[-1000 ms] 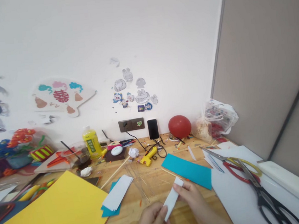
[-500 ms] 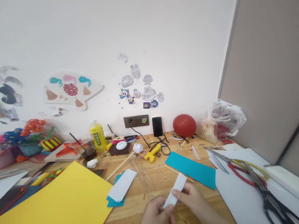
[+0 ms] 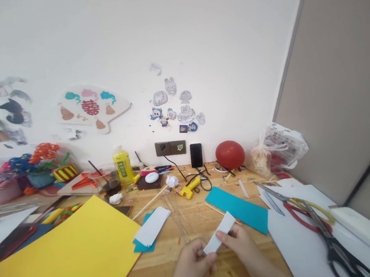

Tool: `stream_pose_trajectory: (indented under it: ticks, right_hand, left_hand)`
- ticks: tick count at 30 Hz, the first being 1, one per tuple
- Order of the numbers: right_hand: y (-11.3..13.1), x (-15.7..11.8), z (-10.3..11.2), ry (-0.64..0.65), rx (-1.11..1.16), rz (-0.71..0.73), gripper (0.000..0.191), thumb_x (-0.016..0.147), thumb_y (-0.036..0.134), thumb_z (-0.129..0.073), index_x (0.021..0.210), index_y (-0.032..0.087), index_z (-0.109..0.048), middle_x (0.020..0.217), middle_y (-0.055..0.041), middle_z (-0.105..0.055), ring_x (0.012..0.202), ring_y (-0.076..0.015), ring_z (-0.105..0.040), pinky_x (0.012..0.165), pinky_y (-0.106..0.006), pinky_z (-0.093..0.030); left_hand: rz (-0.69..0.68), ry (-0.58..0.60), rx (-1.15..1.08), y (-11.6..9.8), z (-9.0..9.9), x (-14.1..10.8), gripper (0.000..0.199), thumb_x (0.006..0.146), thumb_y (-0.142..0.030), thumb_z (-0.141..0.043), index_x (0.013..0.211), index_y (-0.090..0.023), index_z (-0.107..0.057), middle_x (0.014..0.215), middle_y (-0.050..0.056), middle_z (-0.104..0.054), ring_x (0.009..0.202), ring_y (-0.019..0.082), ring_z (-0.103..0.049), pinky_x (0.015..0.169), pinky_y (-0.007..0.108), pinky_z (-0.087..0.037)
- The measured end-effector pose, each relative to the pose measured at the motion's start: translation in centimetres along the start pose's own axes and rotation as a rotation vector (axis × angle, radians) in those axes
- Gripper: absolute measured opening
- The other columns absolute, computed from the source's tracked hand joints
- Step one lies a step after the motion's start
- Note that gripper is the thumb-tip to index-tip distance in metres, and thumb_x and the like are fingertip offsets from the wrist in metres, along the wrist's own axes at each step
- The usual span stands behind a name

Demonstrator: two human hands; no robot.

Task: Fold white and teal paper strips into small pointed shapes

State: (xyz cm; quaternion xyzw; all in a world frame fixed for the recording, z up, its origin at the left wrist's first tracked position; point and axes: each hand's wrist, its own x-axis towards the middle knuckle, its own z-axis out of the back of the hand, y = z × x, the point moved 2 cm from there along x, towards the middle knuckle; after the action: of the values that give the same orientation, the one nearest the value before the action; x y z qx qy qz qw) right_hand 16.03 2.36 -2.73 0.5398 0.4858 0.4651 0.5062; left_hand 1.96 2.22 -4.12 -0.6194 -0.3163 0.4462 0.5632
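A narrow strip of white paper (image 3: 225,225) slants between my two hands above the wooden table. My left hand (image 3: 194,263) pinches its lower end between thumb and fingers. Higher up the strip, my right hand (image 3: 237,243) presses its thumb on the front, with the fingers behind. Just beyond lies a blue paper rectangle (image 3: 237,210), with a thin wooden stick (image 3: 216,210) along its near edge. Left of my hands, white paper pieces (image 3: 153,227) rest on top of blue paper (image 3: 145,248).
A large yellow sheet (image 3: 68,256) covers the left side. Scissors (image 3: 327,229) lie on white sheets (image 3: 292,250) at right. Farther back are a yellow glue gun (image 3: 189,188), a red balloon (image 3: 230,154), a phone (image 3: 196,155) and a yellow bottle (image 3: 123,165).
The whole view has shifted slightly, so most things appear a little farther right. Both hands keep their hold on the white paper strip, with hardly any change.
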Motion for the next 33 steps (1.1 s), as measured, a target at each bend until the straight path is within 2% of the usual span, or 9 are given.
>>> stream_pose_trajectory:
  ticks: [7,13,20,25,33]
  right_hand:
    - [0.0,0.0,-0.1,0.004,0.009,-0.014,0.032,0.054,0.043,-0.069,0.059,0.015,-0.055,0.054,0.0008,-0.056,0.055,-0.0159,-0.052,0.053,-0.025,-0.040]
    - [0.0,-0.4,-0.6,0.065,0.022,-0.022,0.033,0.053,0.045,-0.069,0.059,0.015,-0.056,0.056,0.0001,-0.057,0.058,-0.0164,-0.052,0.054,-0.025,-0.039]
    - [1.0,-0.5,-0.2,-0.037,0.111,-0.043,0.035,0.058,0.046,-0.066,0.053,0.015,-0.051,0.050,0.0034,-0.048,0.052,-0.0126,-0.045,0.051,-0.022,-0.036]
    - [1.1,-0.9,-0.6,0.018,0.147,-0.083,0.037,0.055,0.048,-0.068,0.055,0.015,-0.050,0.050,0.0041,-0.046,0.052,-0.0116,-0.044,0.051,-0.022,-0.035]
    - [0.6,-1.0,-1.0,0.072,0.117,-0.062,0.039,0.055,0.051,-0.067,0.053,0.015,-0.050,0.048,0.0041,-0.046,0.049,-0.0108,-0.043,0.048,-0.021,-0.033]
  left_hand:
    - [-0.004,0.017,-0.002,0.2,0.1,0.1,0.042,0.057,-0.056,-0.058,0.063,-0.020,-0.038,0.049,-0.004,-0.057,0.026,0.003,-0.036,0.027,0.017,-0.024]
    - [-0.038,0.082,0.045,-0.2,-0.2,-0.3,0.045,0.065,-0.063,-0.046,0.066,-0.018,-0.043,0.046,-0.004,-0.054,0.027,0.003,-0.032,0.030,0.017,-0.021]
    - [-0.021,0.058,0.134,-0.6,0.1,-0.7,0.044,0.066,-0.062,-0.045,0.062,-0.018,-0.043,0.041,-0.007,-0.049,0.027,0.004,-0.026,0.032,0.018,-0.017]
    - [-0.011,0.115,0.127,-0.4,0.0,-0.6,0.046,0.064,-0.063,-0.047,0.066,-0.017,-0.047,0.043,-0.005,-0.053,0.029,0.004,-0.029,0.035,0.018,-0.018]
    - [-0.055,0.203,0.071,-0.4,-0.3,-0.6,0.053,0.065,-0.067,-0.040,0.066,-0.015,-0.052,0.037,-0.006,-0.047,0.028,0.004,-0.026,0.036,0.018,-0.020]
